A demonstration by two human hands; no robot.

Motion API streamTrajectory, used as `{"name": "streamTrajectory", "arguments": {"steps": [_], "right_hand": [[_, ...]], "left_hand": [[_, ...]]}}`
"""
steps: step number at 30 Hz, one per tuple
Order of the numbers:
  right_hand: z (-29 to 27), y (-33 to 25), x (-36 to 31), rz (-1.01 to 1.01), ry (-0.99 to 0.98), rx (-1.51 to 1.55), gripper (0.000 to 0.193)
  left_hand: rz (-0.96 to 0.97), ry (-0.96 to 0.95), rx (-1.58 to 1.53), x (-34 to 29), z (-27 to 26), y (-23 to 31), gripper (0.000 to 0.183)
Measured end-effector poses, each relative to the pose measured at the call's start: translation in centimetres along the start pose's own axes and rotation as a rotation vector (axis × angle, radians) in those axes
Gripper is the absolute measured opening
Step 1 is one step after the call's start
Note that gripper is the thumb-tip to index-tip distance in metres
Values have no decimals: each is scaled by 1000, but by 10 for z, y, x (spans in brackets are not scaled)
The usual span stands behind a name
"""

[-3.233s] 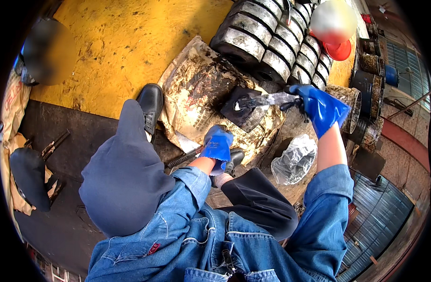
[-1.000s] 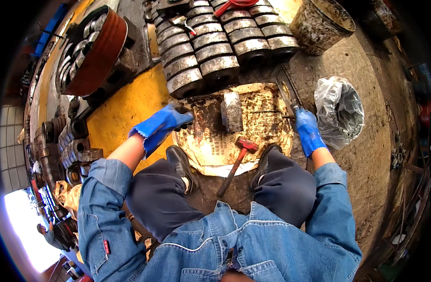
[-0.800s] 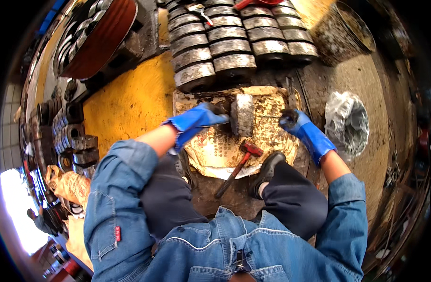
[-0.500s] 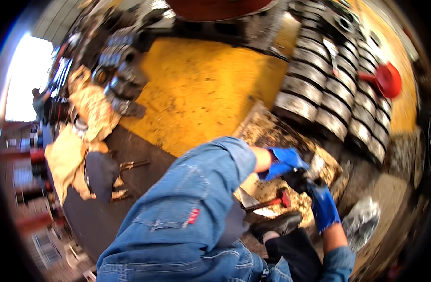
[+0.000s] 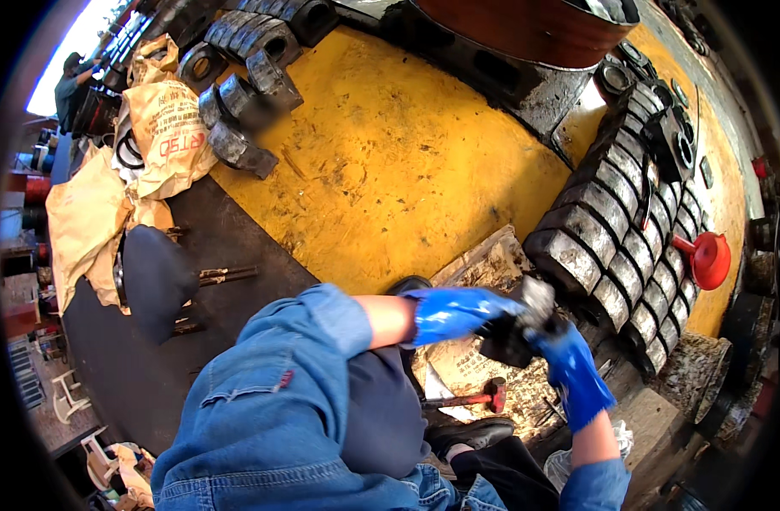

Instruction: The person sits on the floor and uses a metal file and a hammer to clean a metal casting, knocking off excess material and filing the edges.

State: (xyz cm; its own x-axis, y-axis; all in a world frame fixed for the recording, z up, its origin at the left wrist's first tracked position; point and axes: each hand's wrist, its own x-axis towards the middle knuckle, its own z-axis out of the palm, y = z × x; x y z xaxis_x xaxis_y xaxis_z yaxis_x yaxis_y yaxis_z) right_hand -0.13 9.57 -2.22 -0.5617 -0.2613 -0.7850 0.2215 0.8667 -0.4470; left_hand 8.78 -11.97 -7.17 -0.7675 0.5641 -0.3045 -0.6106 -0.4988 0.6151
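Both my hands wear blue gloves and grip one heavy, dirty metal block (image 5: 519,328), held just above a stained sheet of cardboard (image 5: 479,375). My left hand (image 5: 454,312) clasps its left side. On the block's lower right side sits my right hand (image 5: 567,366). A red-headed hammer (image 5: 479,396) lies on the cardboard below the block. My denim sleeves and dark knees fill the lower part of the view.
Rows of similar grimy metal blocks (image 5: 616,255) lie to the right on the yellow floor (image 5: 381,162). A red funnel (image 5: 705,258) sits beyond them. More blocks (image 5: 245,94) and tan sacks (image 5: 156,128) lie at upper left, a dark mat (image 5: 143,341) at left.
My head has swung to the left, so the view has shifted. Both hands came together onto the metal block and lifted it off the cardboard; the hammer stays where it lay.
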Motion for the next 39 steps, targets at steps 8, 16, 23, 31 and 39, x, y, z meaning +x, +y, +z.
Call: {"name": "streamTrajectory", "arguments": {"steps": [8,16,23,31,39], "right_hand": [[101,-219,151,-501,-276,-328,32],[107,-373,47,-812,0,-135,39],[-32,-129,-6,-634,221,407,41],[-43,81,-143,-267,328,856,63],[-53,134,-146,-780,51,1439,55]], "left_hand": [[395,733,-96,-101,-159,36,31],[706,1370,-233,-258,-248,94,37],[655,920,-341,-285,-337,15,30],[578,599,-291,-197,-175,62,39],[572,410,327,-78,107,169,43]]}}
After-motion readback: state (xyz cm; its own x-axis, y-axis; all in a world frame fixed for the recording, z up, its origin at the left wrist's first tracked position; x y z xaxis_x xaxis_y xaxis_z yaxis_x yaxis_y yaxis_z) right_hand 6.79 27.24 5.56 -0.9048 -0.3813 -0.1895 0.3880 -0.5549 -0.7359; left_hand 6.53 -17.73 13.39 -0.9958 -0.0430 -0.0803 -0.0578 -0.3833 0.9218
